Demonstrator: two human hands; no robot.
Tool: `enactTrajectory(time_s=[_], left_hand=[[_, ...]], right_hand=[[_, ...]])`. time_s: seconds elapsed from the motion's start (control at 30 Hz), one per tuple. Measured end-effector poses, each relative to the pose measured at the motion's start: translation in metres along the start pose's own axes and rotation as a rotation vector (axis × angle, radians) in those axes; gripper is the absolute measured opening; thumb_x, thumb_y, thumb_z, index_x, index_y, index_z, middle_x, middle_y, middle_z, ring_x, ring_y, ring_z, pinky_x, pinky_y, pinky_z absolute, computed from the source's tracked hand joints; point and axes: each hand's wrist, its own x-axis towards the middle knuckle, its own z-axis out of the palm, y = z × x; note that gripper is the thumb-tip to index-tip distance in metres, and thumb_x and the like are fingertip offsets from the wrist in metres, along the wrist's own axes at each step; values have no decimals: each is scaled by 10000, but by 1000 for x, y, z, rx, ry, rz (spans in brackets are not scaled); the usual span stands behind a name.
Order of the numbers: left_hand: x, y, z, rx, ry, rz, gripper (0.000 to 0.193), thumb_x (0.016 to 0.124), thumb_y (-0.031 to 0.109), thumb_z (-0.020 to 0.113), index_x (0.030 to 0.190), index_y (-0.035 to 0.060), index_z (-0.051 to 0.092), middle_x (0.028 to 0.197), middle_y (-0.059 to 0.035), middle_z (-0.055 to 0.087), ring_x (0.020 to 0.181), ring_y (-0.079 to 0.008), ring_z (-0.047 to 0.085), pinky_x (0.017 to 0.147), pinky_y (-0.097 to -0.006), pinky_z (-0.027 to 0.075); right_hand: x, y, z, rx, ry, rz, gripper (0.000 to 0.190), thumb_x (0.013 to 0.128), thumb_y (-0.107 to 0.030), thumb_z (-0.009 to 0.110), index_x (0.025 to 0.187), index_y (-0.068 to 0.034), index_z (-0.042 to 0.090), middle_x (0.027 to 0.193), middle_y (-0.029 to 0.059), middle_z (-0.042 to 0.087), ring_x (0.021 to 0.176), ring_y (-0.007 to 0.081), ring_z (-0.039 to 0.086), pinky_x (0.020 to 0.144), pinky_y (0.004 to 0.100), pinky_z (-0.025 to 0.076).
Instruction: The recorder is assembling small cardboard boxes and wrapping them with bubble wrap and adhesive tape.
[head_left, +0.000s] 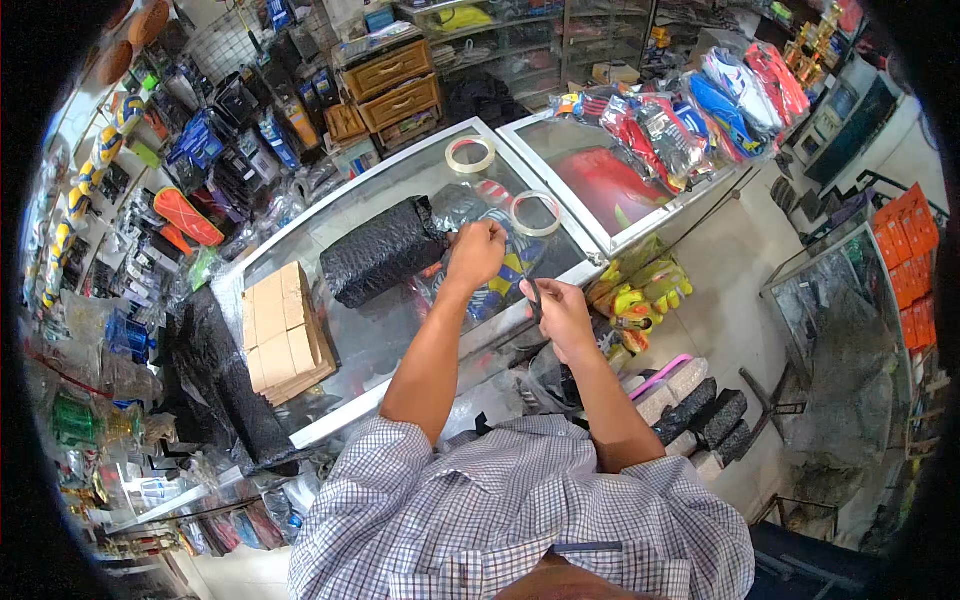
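On the glass counter lies a parcel wrapped in black bubble wrap (379, 251), its right end gathered and crumpled. My left hand (478, 256) is at that end, its fingers curled and appearing to touch the wrap; whether anything is pinched in them is hidden. Lower and to the right, over the counter's near edge, my right hand (564, 319) grips a small dark tool (535, 301), possibly scissors, mostly covered by the fingers. One roll of clear tape (556, 217) lies just beyond my hands. Another tape roll (449, 155) rests farther back on the glass.
Flat brown cardboard boxes (281, 322) are stacked at the counter's left, beside black plastic sheeting (217, 375). Bagged goods (664, 139) cover part of a second glass case. Yellow gloves (637, 300) hang at the front. Wrapped parcels (697, 409) are grouped to my right.
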Motion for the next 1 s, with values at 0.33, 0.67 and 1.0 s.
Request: enactTrajectory(time_s=[0.33,0.67,1.0], left_hand=[[-1,-2,2,13,63,16,255,1007,230,637,1020,15,773,1001,-248,785,1027,-461,740,1041,-598,489],[-8,16,-3,-155,184,188,203,1013,107,643,1188,16,593,909,-220,732,877,-444,726,827,-539,531],[-72,35,-49,50,505,624,356,923,29,731,1254,27,599,1127,-161,701,1015,-358,659,892,-453,508]], right_hand=[[14,11,-5,-82,-63,-91,255,1013,-197,783,1073,49,759,773,4,682,676,64,566,610,247,394],[40,-8,2,-629,270,-785,435,965,0,717,1354,-13,523,825,169,681,689,338,675,650,435,515],[105,-43,-12,-1203,224,-850,127,971,-63,709,990,45,771,1093,259,680,963,462,710,867,535,573]])
